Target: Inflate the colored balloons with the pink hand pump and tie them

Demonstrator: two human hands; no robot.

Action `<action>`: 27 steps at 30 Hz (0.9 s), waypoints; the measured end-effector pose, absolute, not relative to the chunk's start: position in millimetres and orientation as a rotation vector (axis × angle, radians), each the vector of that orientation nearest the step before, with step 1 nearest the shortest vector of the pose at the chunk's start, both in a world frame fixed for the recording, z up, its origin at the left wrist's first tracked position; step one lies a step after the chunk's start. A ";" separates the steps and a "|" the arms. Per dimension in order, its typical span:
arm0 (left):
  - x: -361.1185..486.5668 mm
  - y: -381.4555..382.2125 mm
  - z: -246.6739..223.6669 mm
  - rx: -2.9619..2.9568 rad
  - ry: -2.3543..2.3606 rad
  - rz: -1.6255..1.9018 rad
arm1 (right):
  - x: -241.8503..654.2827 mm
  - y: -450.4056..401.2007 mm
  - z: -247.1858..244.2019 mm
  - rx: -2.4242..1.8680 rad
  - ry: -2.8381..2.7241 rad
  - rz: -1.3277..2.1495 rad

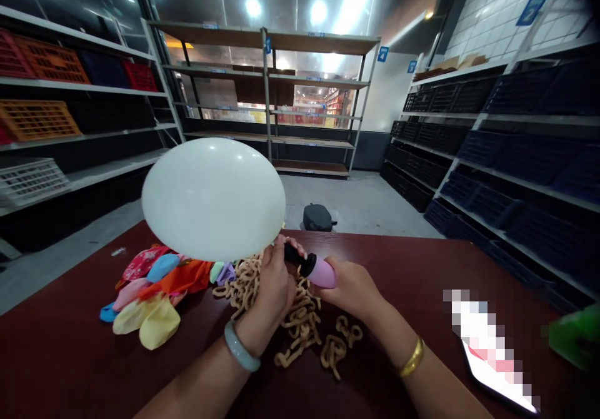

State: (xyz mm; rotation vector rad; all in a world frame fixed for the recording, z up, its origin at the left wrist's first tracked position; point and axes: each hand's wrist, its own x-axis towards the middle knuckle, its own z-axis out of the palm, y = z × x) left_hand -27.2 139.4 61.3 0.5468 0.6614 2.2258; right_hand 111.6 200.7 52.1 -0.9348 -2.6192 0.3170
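Note:
A large white inflated balloon stands out to the left above the table. My left hand is closed around its neck, at the black end of a pink hand pump. My right hand wraps around the pump's pink body. Beneath my hands lies a heap of tan, looped, rope-like pieces, and a few separate loops lie nearer me. To the left is a pile of limp coloured balloons or cloth-like pieces, with a yellow one and an orange one. The balloon's neck is mostly hidden by my fingers.
The dark red table spans the foreground. A lit phone-like screen, partly pixelated, and a green object are at right. Beyond the table, a dark stool or bag is on the floor. Shelves with crates line the sides.

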 end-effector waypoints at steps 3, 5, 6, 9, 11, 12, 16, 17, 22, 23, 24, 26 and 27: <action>-44.6 136.2 73.4 0.561 0.640 2.259 | 109.5 200.0 51.7 -0.932 -2.631 0.404; -63.0 133.8 81.4 0.540 0.629 2.316 | 109.5 202.7 51.5 -0.931 -2.656 0.455; -73.6 132.4 84.8 0.524 0.623 2.349 | 109.9 204.8 51.3 -0.930 -2.670 0.470; -104.5 128.4 91.7 0.456 0.623 2.420 | 112.5 211.9 51.1 -0.933 -2.714 0.462; -119.2 126.7 93.8 0.408 0.629 2.465 | 114.9 215.6 51.0 -0.940 -2.734 0.437; -123.8 126.3 94.1 0.398 0.625 2.479 | 116.1 217.0 50.9 -0.939 -2.737 0.426; -124.0 129.1 91.1 0.424 0.589 2.501 | 120.0 220.3 49.4 -0.915 -2.708 0.405; -120.4 130.8 89.3 0.428 0.590 2.498 | 120.4 220.7 48.9 -0.909 -2.701 0.404; -85.5 140.8 76.2 0.439 0.598 2.413 | 118.5 218.2 48.7 -0.938 -2.690 0.395; -75.8 142.3 72.7 0.440 0.597 2.392 | 117.6 216.6 49.5 -0.946 -2.687 0.399; -65.7 143.4 69.0 0.441 0.598 2.365 | 116.7 214.7 50.5 -0.951 -2.684 0.406; -46.8 144.6 61.2 0.449 0.609 2.297 | 115.3 210.8 52.7 -0.959 -2.674 0.427; -38.9 144.8 57.5 0.454 0.623 2.270 | 114.7 208.9 53.8 -0.963 -2.668 0.437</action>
